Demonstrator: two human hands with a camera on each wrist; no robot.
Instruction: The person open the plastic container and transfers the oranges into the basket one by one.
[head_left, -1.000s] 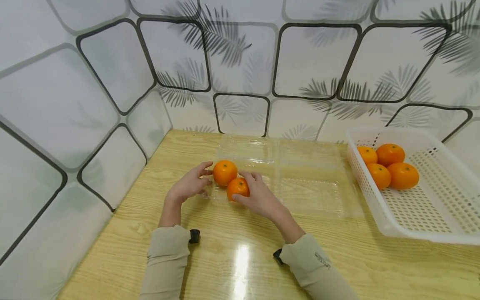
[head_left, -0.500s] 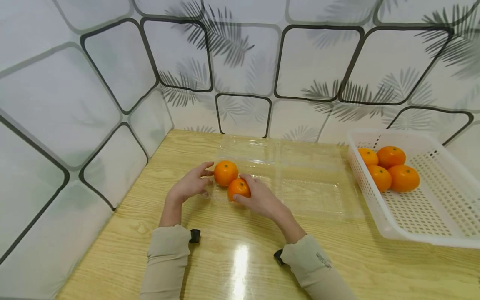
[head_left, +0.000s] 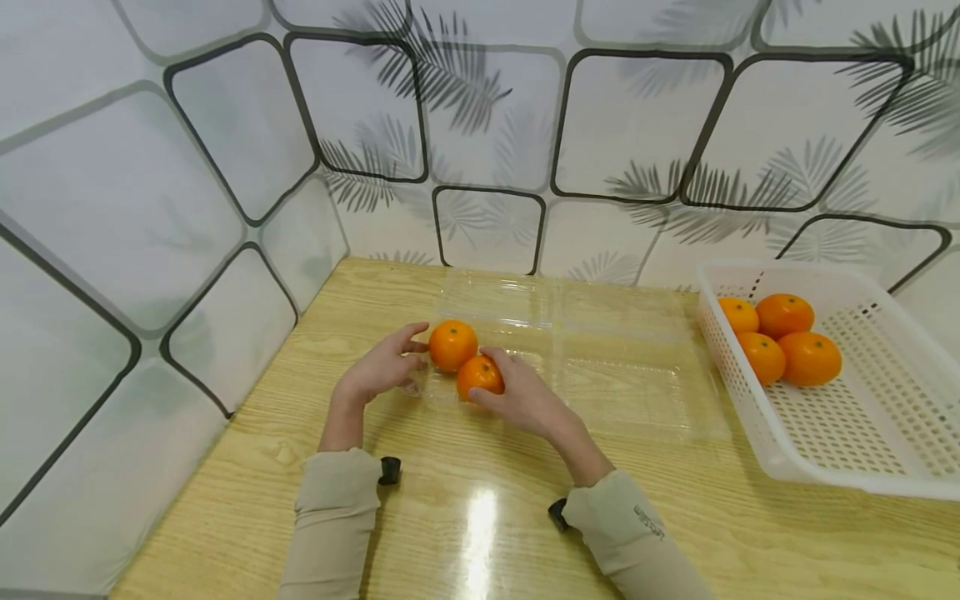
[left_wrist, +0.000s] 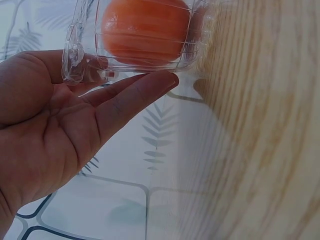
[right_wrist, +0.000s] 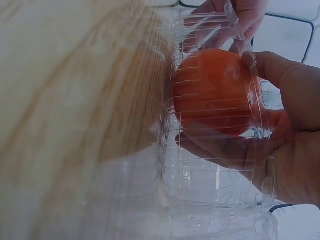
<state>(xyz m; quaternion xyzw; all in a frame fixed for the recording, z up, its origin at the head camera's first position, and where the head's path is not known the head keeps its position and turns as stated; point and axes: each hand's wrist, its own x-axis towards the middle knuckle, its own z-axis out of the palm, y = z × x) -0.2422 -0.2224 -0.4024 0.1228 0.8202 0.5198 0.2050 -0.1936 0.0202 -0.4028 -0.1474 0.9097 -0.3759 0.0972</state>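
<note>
Two oranges sit close together in the left part of the clear plastic clamshell packaging on the table. My right hand holds the nearer orange, its thumb on the near side and fingers on the far right side. Through the clear wall, the right wrist view shows an orange with this hand's fingers around it. My left hand is at the left of the farther orange. In the left wrist view, its extended fingers touch the outside of the plastic wall, and the thumb lies partly behind the plastic.
A white perforated basket with several oranges stands at the right. Clear lid sections lie folded back toward the patterned wall. A wooden table carries everything.
The whole head view has shifted slightly. Both hands and the oranges keep nearly the same positions relative to one another.
</note>
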